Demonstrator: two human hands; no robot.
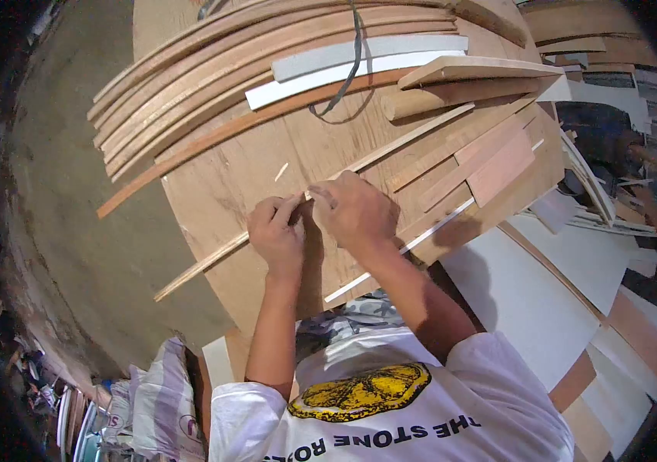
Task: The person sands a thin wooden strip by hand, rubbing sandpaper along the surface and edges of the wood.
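A long thin wooden strip [213,259] runs diagonally over the plywood tabletop [228,181], its lower left end past the table edge. My left hand [277,231] is closed around the strip near its middle, fingers curled. Just right of it, my right hand [355,212] also grips the strip, thumb and fingers pinched close to the left fingertips. A small pale wood sliver [281,172] lies above my left hand. Nearer my body, a thin white strip [347,288] rests along the table's front edge.
Several long wooden mouldings [190,85] lie across the back, with white bars [359,71] and a dark strap [357,50]. A round wooden piece [451,94] and pinkish boards [501,165] sit at the right. White panels [528,277] lean beyond; sacks [163,400] stand lower left.
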